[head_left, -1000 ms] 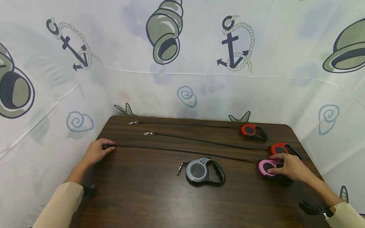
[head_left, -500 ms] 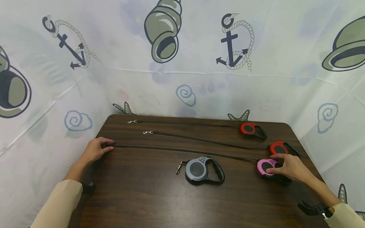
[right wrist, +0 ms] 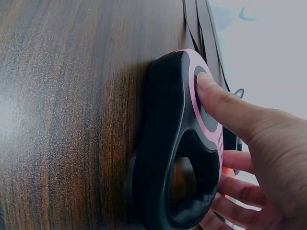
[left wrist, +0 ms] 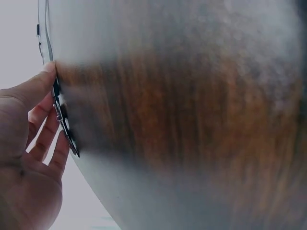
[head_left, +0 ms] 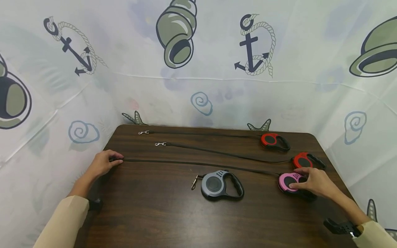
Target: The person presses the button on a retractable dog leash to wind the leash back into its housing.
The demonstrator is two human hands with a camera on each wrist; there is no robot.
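A pink and black retractable dog leash (head_left: 282, 183) lies at the table's right side, its black strap (head_left: 192, 163) drawn out straight to the left. My right hand (head_left: 317, 182) holds the leash's case; in the right wrist view the thumb presses on the round black centre of the case (right wrist: 165, 91) and the other fingers lie along its far side. At the left edge of the table my left hand (head_left: 102, 164) pinches the strap's end. The metal clip (left wrist: 60, 115) shows beside those fingers in the left wrist view, but the hand mostly hides it in the head view.
A grey retractable leash (head_left: 214, 184) with its short clip (head_left: 194, 182) lies mid-table. Behind, two red retractable leashes, one farther back (head_left: 270, 139) and one nearer (head_left: 299, 159), have straps stretched leftward. Patterned cloth (head_left: 223, 96) surrounds the brown table (head_left: 149, 210).
The head view has shifted slightly. Both hands keep their places on the pink leash and its strap end, and the other leashes lie as before.
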